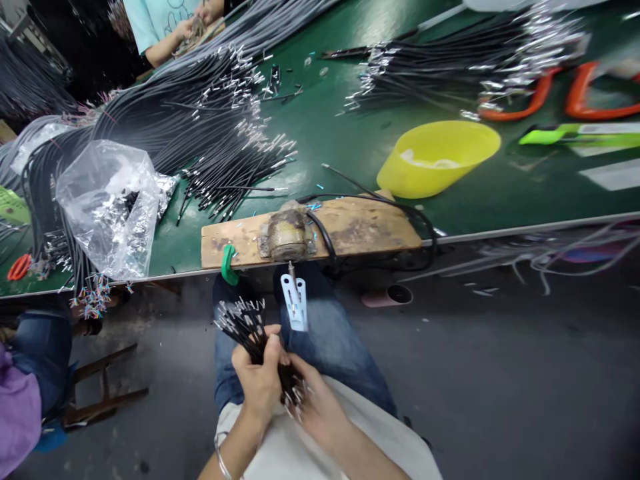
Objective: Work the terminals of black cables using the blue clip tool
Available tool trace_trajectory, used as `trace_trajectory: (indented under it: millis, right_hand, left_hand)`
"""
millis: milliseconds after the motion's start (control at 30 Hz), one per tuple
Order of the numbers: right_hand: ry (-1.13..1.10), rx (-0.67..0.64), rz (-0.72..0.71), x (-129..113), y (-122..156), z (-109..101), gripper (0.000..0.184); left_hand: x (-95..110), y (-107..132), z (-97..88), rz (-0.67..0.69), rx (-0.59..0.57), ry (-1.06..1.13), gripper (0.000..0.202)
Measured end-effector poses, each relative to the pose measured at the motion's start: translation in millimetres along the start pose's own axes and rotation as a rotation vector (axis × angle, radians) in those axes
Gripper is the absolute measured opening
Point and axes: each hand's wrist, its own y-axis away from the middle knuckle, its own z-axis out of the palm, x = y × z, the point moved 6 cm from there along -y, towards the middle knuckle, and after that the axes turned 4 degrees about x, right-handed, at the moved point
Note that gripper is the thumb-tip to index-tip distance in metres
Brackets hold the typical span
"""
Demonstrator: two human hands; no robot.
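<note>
Above my lap I hold a bundle of short black cables [254, 347] with silvery bare ends at both sides. My left hand [260, 380] is closed around its middle, thumb on top. My right hand [317, 407] wraps the lower end, where pale wire tips show beside the palm; its fingertips are partly hidden. Just beyond my hands, a light-blue clothes peg [295, 303] hangs at the metal shaft of a small motor [287, 235]. The motor is fixed on a wooden board [360, 230] at the table's edge, with a green clip [229, 265] on its left.
On the green table [330, 143] lie piles of black cables [225, 167], a clear plastic bag [113, 207], a yellow container [440, 160] and orange-handled scissors [537, 100]. Another cable bundle [450, 63] lies at the back. A co-worker's hands [193, 23] are across the table; another person sits left.
</note>
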Motion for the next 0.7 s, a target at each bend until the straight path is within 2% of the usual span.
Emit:
trace_trajectory:
  millis: [67,133,200,300,367,533,633,700]
  right_hand:
    - [0.180,0.091,-0.062,-17.4,-5.3,-8.4,0.021]
    - [0.379,0.156,-0.272,-49.5,-8.1,-10.6,0.019]
    - [0.509,0.201,-0.513,-83.9,-5.3,-6.0,0.019]
    - [0.615,0.046,-0.754,-117.7,2.0,16.5,0.012]
    - [0.650,-0.032,-0.813,-128.3,4.8,27.3,0.013]
    - [0.682,-0.140,-0.879,-134.6,9.7,39.1,0.023]
    - [0.694,-0.074,-0.987,-137.8,18.1,40.8,0.027]
    - [0.670,-0.008,-1.046,-139.7,22.7,39.4,0.024]
  left_hand:
    - [-1.8,-2.4,-1.6,-0.067,-0.025,0.011,0.025]
    - [-2.2,-3.5,-3.3,-0.117,-0.060,-0.032,0.024]
    - [0.2,-2.9,-3.8,-0.107,-0.110,-0.089,0.020]
    - [4.8,0.5,-2.0,0.000,-0.195,-0.130,0.015]
    - [2.8,2.4,-3.9,0.032,-0.196,-0.115,0.013]
    - [-3.4,7.1,-8.2,-0.018,-0.173,-0.044,0.018]
    - [2.4,10.8,-5.8,-0.039,-0.152,-0.037,0.028]
    - [3.0,13.0,-1.2,-0.114,-0.172,0.019,0.036]
